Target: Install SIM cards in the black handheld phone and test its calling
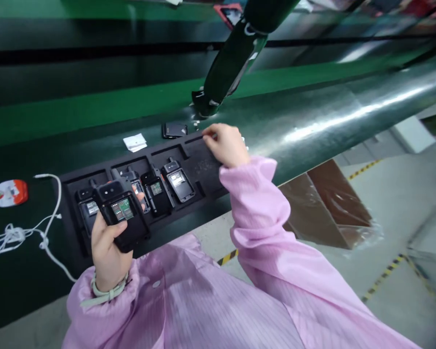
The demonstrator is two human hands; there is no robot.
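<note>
The left hand (pixel 109 247) clasps a black rugged handset (pixel 121 211), its back open and circuit board showing, just above a black foam tray (pixel 203 169) of similar handsets (pixel 178 179). The relaxed, empty right hand (pixel 227 144) rests on the tray's far edge. A white earphone cable (pixel 22 235) lies left of the tray.

The dark green surface (pixel 76 127) carries a black foam tray (pixel 205 167), with a white cable (pixel 53 203) and small packet (pixel 11 193) at left, plus a paper slip (pixel 134 142) and black cover (pixel 175 130) above.
</note>
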